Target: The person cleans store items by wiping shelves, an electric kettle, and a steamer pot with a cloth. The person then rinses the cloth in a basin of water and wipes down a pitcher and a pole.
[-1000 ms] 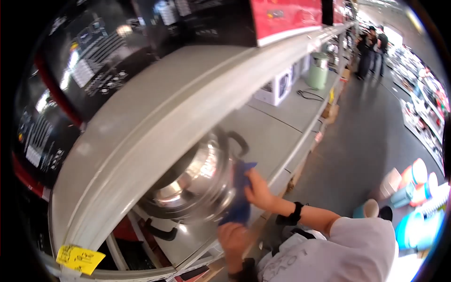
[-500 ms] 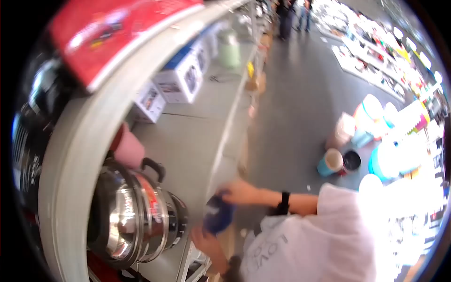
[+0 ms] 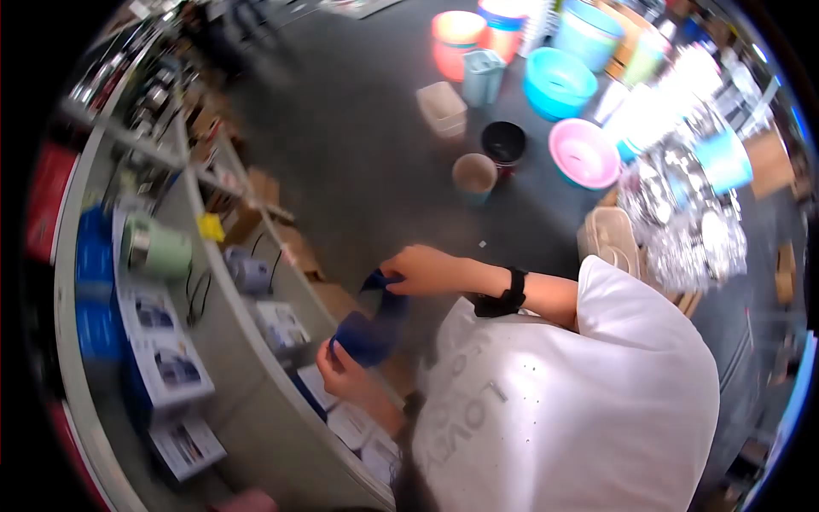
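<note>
A dark blue cloth (image 3: 368, 335), partly smeared by motion, hangs between my two hands. My left hand (image 3: 348, 378) pinches its lower end, close to the shelf edge. My right hand (image 3: 418, 270), with a black watch (image 3: 514, 290) at its wrist, grips the upper end. Under and beside my left hand, white boxes (image 3: 351, 424) lie on a lower shelf. The grey shelf (image 3: 256, 422) runs along the left of my hands.
Printed appliance boxes (image 3: 166, 354) and a pale green appliance (image 3: 156, 246) with a black cord stand on the shelf. A yellow tag (image 3: 211, 227) hangs on its edge. Across the dark floor are bins (image 3: 503, 143), a pink basin (image 3: 584, 154) and plastic-wrapped metalware (image 3: 682, 230). People's legs show far off.
My view has swung, bringing more aisle into sight and taking the steel pot out of it. The blue cloth, bunched before, now stretches between my hands, which are still on it.
</note>
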Motion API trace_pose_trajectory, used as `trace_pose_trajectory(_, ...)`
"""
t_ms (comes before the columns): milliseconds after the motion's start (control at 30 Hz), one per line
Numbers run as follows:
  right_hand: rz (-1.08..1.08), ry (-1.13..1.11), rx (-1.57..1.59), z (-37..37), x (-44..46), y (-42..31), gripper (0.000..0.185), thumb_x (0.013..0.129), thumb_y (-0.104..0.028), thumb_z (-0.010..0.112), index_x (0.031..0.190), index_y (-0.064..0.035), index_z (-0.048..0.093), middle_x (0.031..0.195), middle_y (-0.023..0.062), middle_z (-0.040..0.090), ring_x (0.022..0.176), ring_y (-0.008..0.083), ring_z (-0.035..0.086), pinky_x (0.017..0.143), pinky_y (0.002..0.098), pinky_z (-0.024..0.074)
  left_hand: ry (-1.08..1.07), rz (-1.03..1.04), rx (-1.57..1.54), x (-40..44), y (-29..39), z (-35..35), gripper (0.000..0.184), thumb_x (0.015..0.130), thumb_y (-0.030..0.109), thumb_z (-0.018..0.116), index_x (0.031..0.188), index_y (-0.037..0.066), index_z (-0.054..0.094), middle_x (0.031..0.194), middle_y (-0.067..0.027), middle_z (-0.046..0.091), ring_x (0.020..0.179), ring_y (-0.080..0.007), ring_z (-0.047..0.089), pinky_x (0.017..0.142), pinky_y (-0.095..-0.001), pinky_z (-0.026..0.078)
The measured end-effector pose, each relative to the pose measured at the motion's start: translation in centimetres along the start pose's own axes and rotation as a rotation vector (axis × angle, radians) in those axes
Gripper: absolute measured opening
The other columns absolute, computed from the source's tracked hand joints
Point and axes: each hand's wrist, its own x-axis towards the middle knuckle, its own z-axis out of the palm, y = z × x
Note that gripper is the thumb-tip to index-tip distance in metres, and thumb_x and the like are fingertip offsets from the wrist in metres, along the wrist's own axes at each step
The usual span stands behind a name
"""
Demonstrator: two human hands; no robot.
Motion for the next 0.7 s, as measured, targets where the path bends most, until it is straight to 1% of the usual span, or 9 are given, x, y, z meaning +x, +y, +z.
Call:
trace_pose_trajectory(67,0.146,0.062,0.015,-3.0,-0.4,2.4,0.022,0.079,-0.025,0.065,0.082,-0.0033,0.061,0.073,0.0159,0.063,0.073,0.0332,0.064,0.066,0.0421,0.0494,-0.118,0.026,-0.018,3.0,1.2,3.7,0.019,0.094,0.012,0.058,0.104,-0.004,0.062,0.092,-0.0128,0.066,0.082,-0.0189,0.063,0.075,-0.0293,0.051)
trace_pose_trajectory(133,0.229,0.248,0.133,-3.4,0.0,5.8,0.021,0.079,-0.023,0.067,0.079,-0.0029,0.06,0.071,0.0157,0.062,0.069,0.0298,0.063,0.064,0.0401,0.0482,-0.217,0.029,0.014,6.7,1.0,6.6,0.022,0.095,0.015,0.056,0.105,-0.004,0.062,0.091,-0.0132,0.066,0.08,-0.0187,0.062,0.073,-0.0286,0.05)
trace_pose_trajectory(200,0.327,0.431,0.203,-4.2,0.2,7.9,0.02,0.078,-0.021,0.069,0.077,-0.0025,0.06,0.068,0.015,0.06,0.066,0.0265,0.062,0.061,0.0379,0.0466,-0.305,0.013,-0.1,10.6,0.9,9.4,0.029,0.097,0.02,0.052,0.11,-0.004,0.061,0.092,-0.0145,0.067,0.079,-0.019,0.063,0.073,-0.0285,0.05)
trace_pose_trajectory(300,0.475,0.698,0.224,-5.3,0.9,10.2,0.024,0.076,-0.02,0.073,0.074,-0.0013,0.058,0.065,0.0125,0.058,0.059,0.021,0.056,0.057,0.0335,0.042,-0.369,-0.034,-0.122,17.9,-3.5,13.7,0.031,0.097,0.02,0.051,0.113,-0.006,0.059,0.092,-0.0155,0.067,0.081,-0.0204,0.063,0.075,-0.0301,0.051)
trace_pose_trajectory(333,0.475,0.76,0.216,-5.5,1.5,11.1,0.025,0.076,-0.021,0.074,0.074,-0.0014,0.058,0.065,0.0122,0.058,0.058,0.0206,0.055,0.057,0.033,0.0418,-0.404,0.02,-0.187,20.1,-3.9,15.3,0.031,0.097,0.021,0.05,0.112,-0.005,0.059,0.091,-0.0143,0.067,0.079,-0.0196,0.062,0.075,-0.0296,0.05)
trace_pose_trajectory(467,0.515,0.922,0.224,-6.2,6.4,12.2,0.027,0.075,-0.022,0.076,0.075,-0.0014,0.058,0.065,0.0113,0.058,0.058,0.0191,0.053,0.058,0.0317,0.0414,-0.689,0.04,-0.13,29.7,-7.1,22.9,0.03,0.098,0.021,0.048,0.114,-0.002,0.058,0.099,-0.0137,0.063,0.082,-0.0182,0.06,0.074,-0.0272,0.05)
trace_pose_trajectory(500,0.536,0.948,0.241,-6.7,7.9,12.1,0.028,0.075,-0.022,0.077,0.075,-0.0014,0.058,0.066,0.0113,0.058,0.058,0.0188,0.052,0.058,0.0315,0.0414,-0.765,0.072,-0.133,31.5,-6.9,24.9,0.029,0.098,0.021,0.048,0.114,-0.001,0.058,0.099,-0.0128,0.063,0.082,-0.0172,0.059,0.074,-0.0265,0.049)
trace_pose_trajectory(600,0.621,1.001,0.336,-9.1,12.9,11.1,0.027,0.077,-0.024,0.076,0.078,-0.0001,0.063,0.066,0.0113,0.059,0.06,0.0187,0.056,0.06,0.0308,0.0431,-0.961,-0.032,-0.246,36.2,-2.4,29.1,0.028,0.096,0.021,0.051,0.115,0.001,0.059,0.096,-0.0105,0.061,0.081,-0.0143,0.057,0.072,-0.0251,0.048)
trace_pose_trajectory(700,0.573,1.311,0.271,-10.4,17.0,12.9,0.024,0.079,-0.024,0.074,0.085,-0.0009,0.068,0.066,0.0101,0.06,0.061,0.0186,0.058,0.06,0.0316,0.0441,-0.997,0.012,-0.264,39.4,2.2,33.0,0.03,0.095,0.022,0.052,0.118,0.004,0.06,0.1,-0.0032,0.062,0.078,-0.0107,0.056,0.075,-0.0218,0.045)
